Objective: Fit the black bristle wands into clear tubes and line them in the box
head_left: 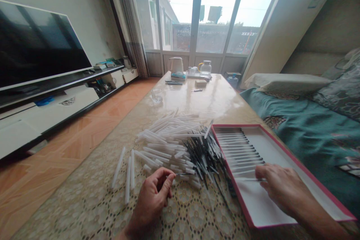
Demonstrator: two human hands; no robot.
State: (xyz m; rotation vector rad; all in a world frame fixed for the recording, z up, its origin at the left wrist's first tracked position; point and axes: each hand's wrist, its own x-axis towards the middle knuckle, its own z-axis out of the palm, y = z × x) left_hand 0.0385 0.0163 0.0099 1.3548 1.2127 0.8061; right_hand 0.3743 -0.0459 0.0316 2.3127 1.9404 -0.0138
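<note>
My left hand [154, 197] pinches a thin dark stick [184, 174] between thumb and forefinger, over the near edge of a heap of translucent white tubes [168, 153]. Right of that heap lies a pile of loose thin black and grey sticks [204, 153]. Inside a shallow white box with a pinkish-red rim [239, 204], my right hand [281, 185] closes its fingers on the dark end of a white-sleeved stick [247, 179]. Above it, several similar white sticks with black ends [239, 146] lie side by side in a row. Fingertips of the right hand are partly hidden.
Three separate white tubes [128, 180] lie left of the heap on the patterned tablecloth [92, 202]. Farther back stand a clear glass [156, 97], a white jug [176, 65], a glass pitcher [206, 67] and a small box [200, 83]. A sofa [317, 131] borders the right side.
</note>
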